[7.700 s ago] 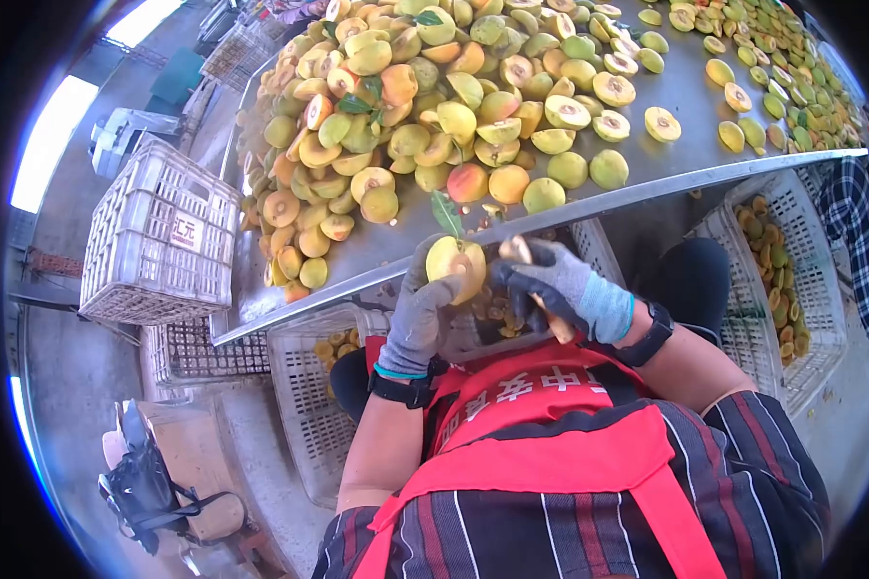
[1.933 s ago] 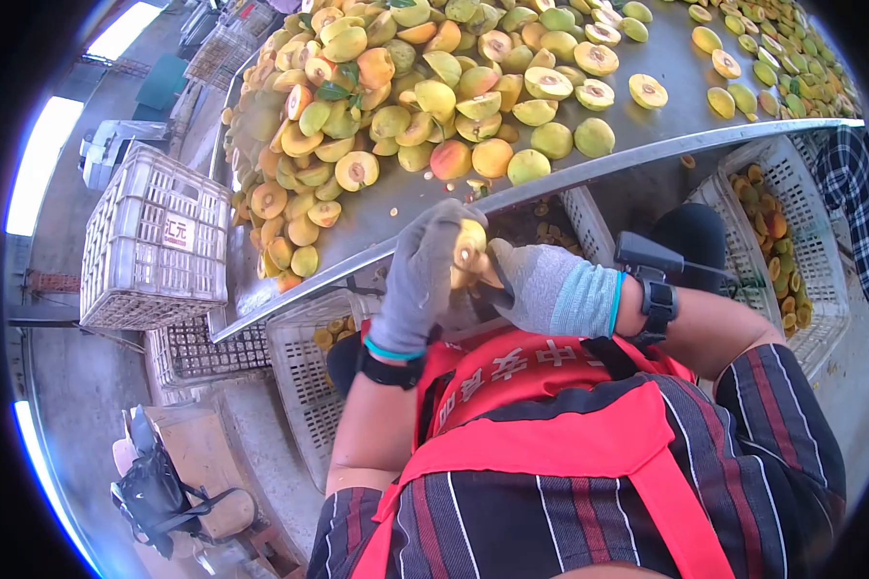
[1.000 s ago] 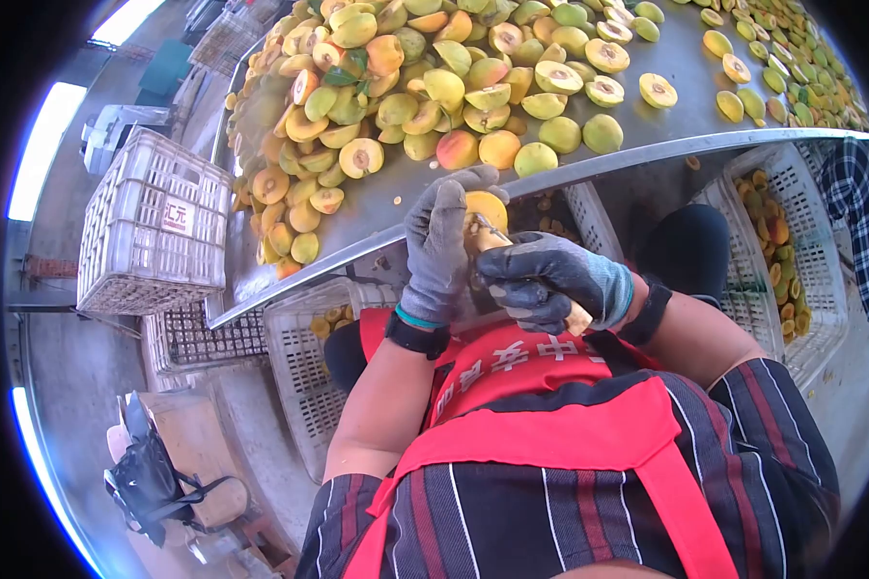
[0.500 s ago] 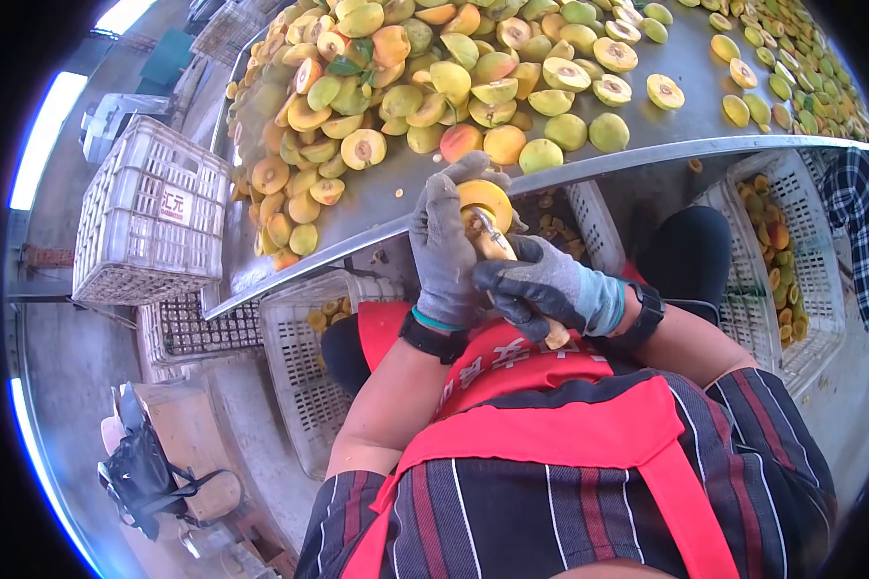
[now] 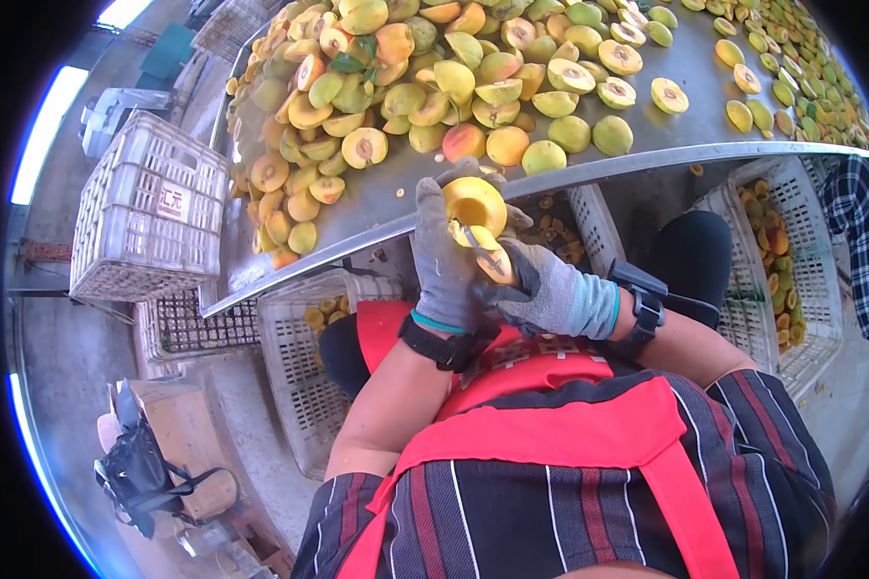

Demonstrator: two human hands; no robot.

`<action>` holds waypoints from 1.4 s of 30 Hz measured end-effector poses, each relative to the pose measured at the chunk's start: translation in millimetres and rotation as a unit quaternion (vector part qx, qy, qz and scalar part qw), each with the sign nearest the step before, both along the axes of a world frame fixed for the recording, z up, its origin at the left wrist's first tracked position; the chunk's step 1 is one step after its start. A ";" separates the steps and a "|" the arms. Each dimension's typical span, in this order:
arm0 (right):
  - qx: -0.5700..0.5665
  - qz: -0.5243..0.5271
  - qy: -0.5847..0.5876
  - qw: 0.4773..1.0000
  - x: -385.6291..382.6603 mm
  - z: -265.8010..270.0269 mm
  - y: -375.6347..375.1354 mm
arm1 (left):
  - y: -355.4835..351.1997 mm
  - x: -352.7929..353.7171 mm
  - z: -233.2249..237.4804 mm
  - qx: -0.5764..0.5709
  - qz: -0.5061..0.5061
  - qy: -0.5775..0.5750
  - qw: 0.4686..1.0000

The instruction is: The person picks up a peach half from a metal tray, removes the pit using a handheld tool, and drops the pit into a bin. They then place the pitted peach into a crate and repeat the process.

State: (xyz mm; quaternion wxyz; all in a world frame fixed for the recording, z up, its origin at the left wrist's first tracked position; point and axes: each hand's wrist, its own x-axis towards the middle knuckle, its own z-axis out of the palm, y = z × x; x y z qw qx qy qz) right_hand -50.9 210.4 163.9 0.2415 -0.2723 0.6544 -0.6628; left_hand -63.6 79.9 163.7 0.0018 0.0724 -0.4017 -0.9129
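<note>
Head view, looking down over the chest.

- 2 gloved hands, both up in front of the steel table (image 5: 647,159) edge.
- Left hand (image 5: 444,261): fingers wrapped round 1 peach (image 5: 473,201), its yellow cut face towards the camera. The peach sits just off the table rim, above a crate below.
- Right hand (image 5: 546,289): fingers closed on 1 small knife (image 5: 480,246). The blade lies against the lower side of the peach, with a yellow piece touching it near the thumb. The handle is hidden in the glove.
- 2 black wrist devices, 1 per arm: left (image 5: 441,343), right (image 5: 647,301).
- Table heap (image 5: 406,77): dozens of peaches, whole and halved, too many to count, plus a few green leaves. 5 whole ones lie nearest the rim, just beyond the hands.
- White plastic crates, at least 5 in view: 1 upturned at the left (image 5: 145,222), 1 flat by it (image 5: 203,328), 1 under the table (image 5: 309,376), 1 behind the hands (image 5: 589,217) and 1 at the right (image 5: 787,261). The last 3 show peach halves inside.
- Red apron (image 5: 550,434) over a striped shirt fills the lower frame and hides the lap.
- Another person's plaid sleeve (image 5: 864,232) is at the far right, well apart from the hands.
- 1 black bag (image 5: 135,473) lies on the floor, lower left.
</note>
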 end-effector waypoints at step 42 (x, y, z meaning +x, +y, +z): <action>-0.122 -0.078 -0.240 0.960 -26.4 -8.6 40.2 | -43.4 -33.3 23.4 0.056 -0.230 0.011 0.971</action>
